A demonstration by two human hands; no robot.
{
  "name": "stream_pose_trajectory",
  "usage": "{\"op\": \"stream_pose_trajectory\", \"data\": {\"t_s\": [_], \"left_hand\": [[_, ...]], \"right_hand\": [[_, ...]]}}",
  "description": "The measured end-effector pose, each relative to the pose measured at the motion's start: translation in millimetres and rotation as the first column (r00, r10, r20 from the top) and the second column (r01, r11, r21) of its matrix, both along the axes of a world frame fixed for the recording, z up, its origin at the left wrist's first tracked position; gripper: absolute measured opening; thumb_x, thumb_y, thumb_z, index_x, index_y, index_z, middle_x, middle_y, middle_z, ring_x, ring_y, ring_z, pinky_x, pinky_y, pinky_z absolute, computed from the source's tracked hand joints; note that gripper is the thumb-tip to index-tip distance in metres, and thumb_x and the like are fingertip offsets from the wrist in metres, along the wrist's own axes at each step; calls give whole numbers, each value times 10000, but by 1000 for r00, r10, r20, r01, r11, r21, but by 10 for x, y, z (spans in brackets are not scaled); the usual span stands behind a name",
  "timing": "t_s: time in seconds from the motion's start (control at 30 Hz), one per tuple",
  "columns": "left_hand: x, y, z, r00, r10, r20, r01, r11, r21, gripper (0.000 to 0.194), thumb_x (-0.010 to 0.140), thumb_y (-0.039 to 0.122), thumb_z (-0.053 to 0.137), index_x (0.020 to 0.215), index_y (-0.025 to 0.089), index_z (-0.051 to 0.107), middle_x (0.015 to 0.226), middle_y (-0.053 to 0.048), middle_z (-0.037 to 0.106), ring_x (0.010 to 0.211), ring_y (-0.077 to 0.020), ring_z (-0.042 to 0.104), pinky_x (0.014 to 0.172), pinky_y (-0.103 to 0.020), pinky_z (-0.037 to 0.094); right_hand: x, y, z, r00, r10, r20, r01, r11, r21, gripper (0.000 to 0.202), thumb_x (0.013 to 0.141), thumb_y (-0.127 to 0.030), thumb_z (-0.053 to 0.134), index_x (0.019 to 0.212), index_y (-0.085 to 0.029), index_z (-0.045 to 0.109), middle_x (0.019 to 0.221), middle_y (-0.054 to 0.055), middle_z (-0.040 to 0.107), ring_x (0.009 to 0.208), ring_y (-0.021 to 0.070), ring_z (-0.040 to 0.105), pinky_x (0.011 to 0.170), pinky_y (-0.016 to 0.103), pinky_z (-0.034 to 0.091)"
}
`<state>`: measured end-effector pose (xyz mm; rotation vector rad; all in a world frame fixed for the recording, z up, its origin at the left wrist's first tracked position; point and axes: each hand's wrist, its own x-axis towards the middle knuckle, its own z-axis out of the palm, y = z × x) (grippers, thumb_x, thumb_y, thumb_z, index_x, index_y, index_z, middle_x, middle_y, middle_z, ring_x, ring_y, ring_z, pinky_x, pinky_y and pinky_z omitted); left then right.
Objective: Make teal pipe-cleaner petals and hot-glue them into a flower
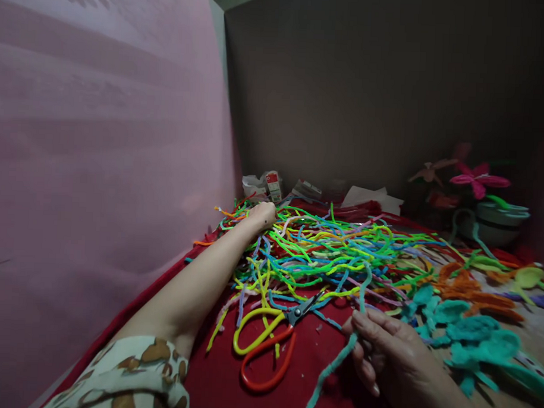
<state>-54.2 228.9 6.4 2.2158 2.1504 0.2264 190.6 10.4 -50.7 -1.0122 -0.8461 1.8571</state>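
A wide pile of colourful fuzzy stems (pixel 328 247) covers the red cloth. My left hand (pixel 263 214) reaches to the back left of this pile; its fingers are hidden behind the back of the hand. At the lower right, my right hand (pixel 383 348) pinches a bent teal stem (pixel 333 370) between thumb and fingers, one end rising over the pile and the other hanging toward the front edge. Scissors (pixel 290 325) with one yellow and one red handle lie between my arms, blades touching the pile.
Teal fuzzy petals (pixel 477 333) and orange ones (pixel 465 288) lie at the right. Behind them stands a pale pot (pixel 501 223) near a pink flower (pixel 480 178). Small packages (pixel 272 186) sit at the back, against a dark wall (pixel 369 100). A pink wall (pixel 105 138) rises at left.
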Motion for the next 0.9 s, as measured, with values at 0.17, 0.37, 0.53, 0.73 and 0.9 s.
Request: {"op": "stream_pose_trajectory", "data": {"t_s": [0.17,0.37,0.53,0.73,0.9], "left_hand": [[78,47,-94,997,23,-78,-25,999,-22,313,822,307,504,1099,161,514,1101,-79,537,960,-188,542,791,-381,467],[-91,77,-18,994,-110,1,110,991,80,169,761,261,568,883,152,608,985,-57,593,911,-174,558,775,-311,436],[-306,58,138,955,-239,175,207,961,183,131,679,236,568,728,132,630,691,-1,611,688,-122,554,642,-215,401],[-367,-50,221,888,-310,339,255,946,198,245,691,303,513,773,100,623,622,5,579,558,-84,485,548,-200,385],[-376,-84,316,872,-330,360,306,944,124,227,649,275,543,734,101,662,610,-5,595,575,-97,497,562,-211,384]], "right_hand": [[-22,12,33,1000,2,9,-2,1000,-21,343,659,-453,655,687,-134,530,390,-38,490,286,35,376,295,134,243],[-25,-2,46,1000,11,6,-11,1000,-10,346,645,-451,665,682,-131,539,417,-27,507,294,31,376,301,137,250],[-24,-15,44,999,22,28,-22,1000,-14,355,643,-467,661,686,-134,544,423,-33,502,294,31,368,298,139,246],[-1,-14,10,999,32,43,-32,999,2,337,685,-467,630,711,-147,528,429,-38,497,315,38,387,313,142,266],[8,-17,9,998,45,38,-45,999,-3,319,695,-446,631,714,-151,512,461,-29,521,316,33,397,318,138,256]]}}
